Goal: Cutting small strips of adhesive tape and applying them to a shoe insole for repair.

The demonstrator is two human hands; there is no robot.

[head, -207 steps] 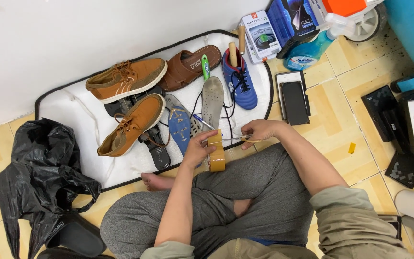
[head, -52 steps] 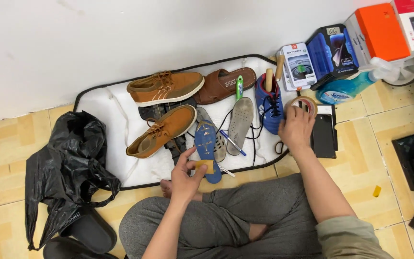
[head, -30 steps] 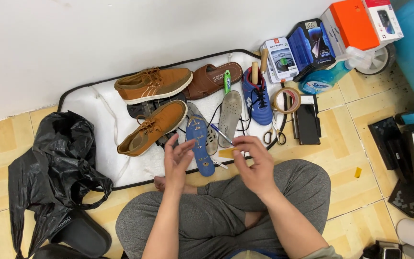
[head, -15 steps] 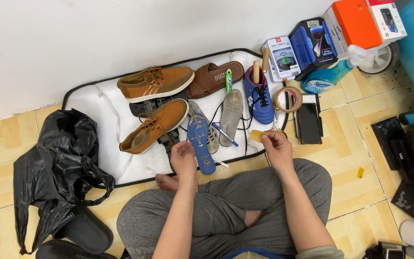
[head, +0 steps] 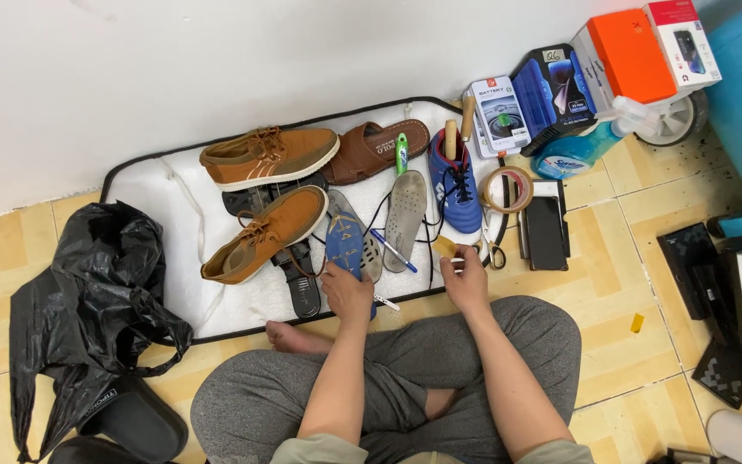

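I sit cross-legged on the floor in front of a white mat [head: 173,206]. My left hand [head: 345,292] grips the near end of a blue insole [head: 344,241] that lies on the mat. My right hand [head: 465,279] pinches a small tan piece [head: 445,247] between its fingertips, just left of a pair of scissors [head: 496,254]. A grey insole [head: 405,219] and a blue pen [head: 392,251] lie between my hands. A blue lace-up shoe [head: 455,185] stands behind my right hand.
Two tan shoes [head: 268,157] [head: 264,232], a brown sandal [head: 375,150] and black soles [head: 298,279] lie on the mat. A tape roll [head: 508,189], a black phone [head: 545,232], boxes [head: 551,90] and a spray bottle [head: 577,150] are at right. A black bag [head: 88,301] lies at left.
My right hand left the tape roll beside the phone and came back. Both hands met over my lap, then parted; the left now holds the blue insole, the right the tan piece.
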